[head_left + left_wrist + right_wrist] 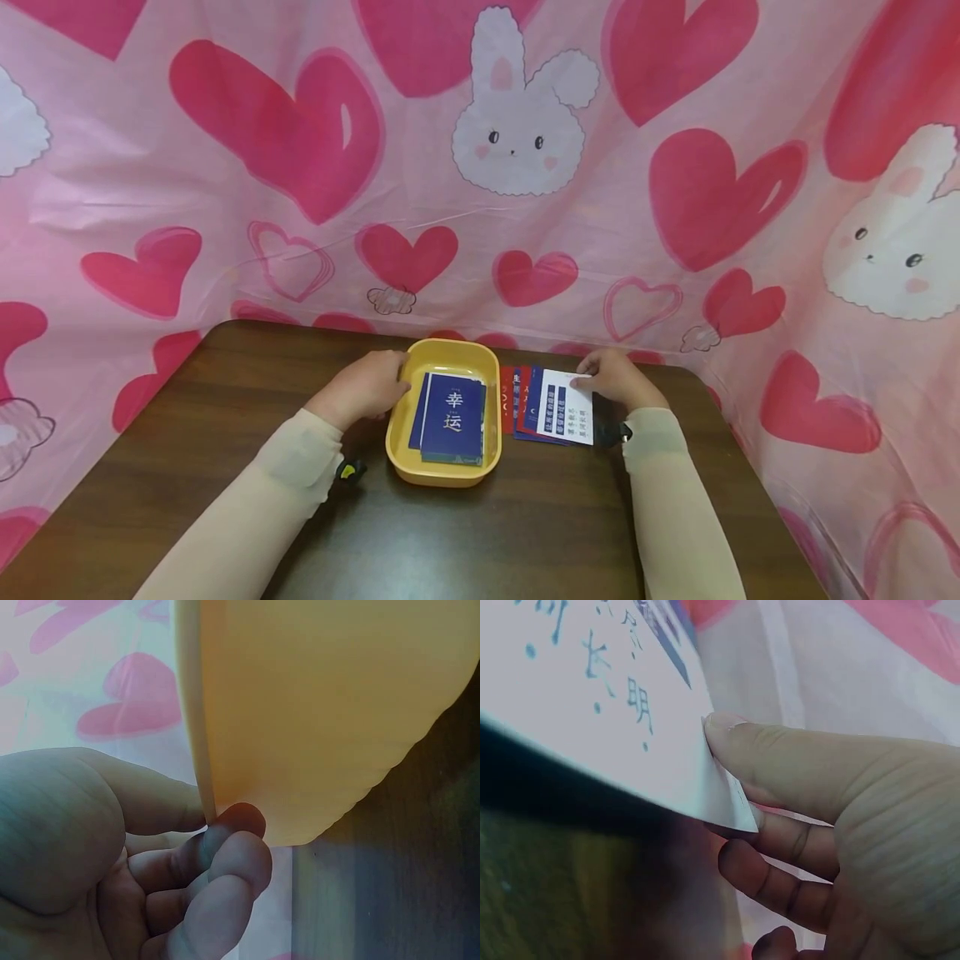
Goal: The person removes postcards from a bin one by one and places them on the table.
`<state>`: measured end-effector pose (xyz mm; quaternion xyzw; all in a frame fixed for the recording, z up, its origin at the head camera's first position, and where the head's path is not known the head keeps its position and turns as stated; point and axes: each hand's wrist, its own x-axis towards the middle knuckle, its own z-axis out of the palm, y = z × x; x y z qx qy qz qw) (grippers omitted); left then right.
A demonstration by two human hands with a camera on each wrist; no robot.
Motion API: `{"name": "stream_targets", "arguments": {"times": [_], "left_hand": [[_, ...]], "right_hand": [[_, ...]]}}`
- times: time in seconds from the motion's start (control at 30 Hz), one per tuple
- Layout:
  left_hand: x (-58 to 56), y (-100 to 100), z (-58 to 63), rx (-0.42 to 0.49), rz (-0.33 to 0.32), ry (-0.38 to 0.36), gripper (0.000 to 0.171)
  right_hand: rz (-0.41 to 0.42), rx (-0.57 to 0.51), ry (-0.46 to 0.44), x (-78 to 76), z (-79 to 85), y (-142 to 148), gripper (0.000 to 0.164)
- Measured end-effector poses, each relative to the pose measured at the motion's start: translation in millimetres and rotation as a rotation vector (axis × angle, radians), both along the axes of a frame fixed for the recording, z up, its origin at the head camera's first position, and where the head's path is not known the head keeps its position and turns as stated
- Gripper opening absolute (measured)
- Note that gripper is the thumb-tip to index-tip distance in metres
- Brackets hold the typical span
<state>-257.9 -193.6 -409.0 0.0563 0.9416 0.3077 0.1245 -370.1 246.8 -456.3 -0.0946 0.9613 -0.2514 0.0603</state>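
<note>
A yellow plastic tray point(444, 479) stands on the table with blue cards point(452, 425) lying in it, the top one bearing large characters. My left hand point(367, 385) grips the tray's left rim; in the left wrist view, thumb and curled fingers pinch the yellow wall point(315, 712). To the right of the tray, red and blue cards point(522, 400) lie fanned in an overlapping row. At their right end is a white card point(566, 408) with blue printing. My right hand point(613, 379) pinches its corner between thumb and fingers, as the right wrist view point(780, 772) confirms.
The dark wooden table point(480, 542) reaches back to a pink cloth point(420, 167) printed with hearts and rabbits, which hangs behind and at both sides. Dark wrist devices point(351, 471) sit at the cuffs of the light sleeves.
</note>
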Motion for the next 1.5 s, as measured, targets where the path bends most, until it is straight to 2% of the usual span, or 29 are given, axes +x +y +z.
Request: {"name": "stream_targets", "arguments": {"times": [0.2, 0.5, 0.73, 1.0, 1.2, 1.5], "left_hand": [[-1.1, 1, -1.1, -0.017, -0.002, 0.004, 0.052], [-1.7, 0, -1.6, -0.014, -0.004, 0.006, 0.055], [-1.1, 1, -1.8, -0.007, -0.002, 0.009, 0.058], [-2.1, 0, -1.8, -0.008, 0.002, -0.006, 0.058], [-2.5, -1, -2.4, -0.006, -0.005, 0.002, 0.053], [-1.9, 0, -2.9, -0.005, -0.01, 0.016, 0.049]], "right_hand": [[0.032, 0.023, 0.022, 0.2, -6.9, -6, 0.029], [0.009, 0.02, -0.013, 0.0, -9.3, -8, 0.027], [0.005, 0.003, -0.019, 3.2, -2.9, -8, 0.02], [-0.007, -0.006, -0.021, 4.3, 2.1, -9, 0.022], [0.001, -0.004, -0.008, 7.1, 12.6, -16, 0.02], [0.072, -0.061, 0.059, 21.6, 44.3, -38, 0.025]]}}
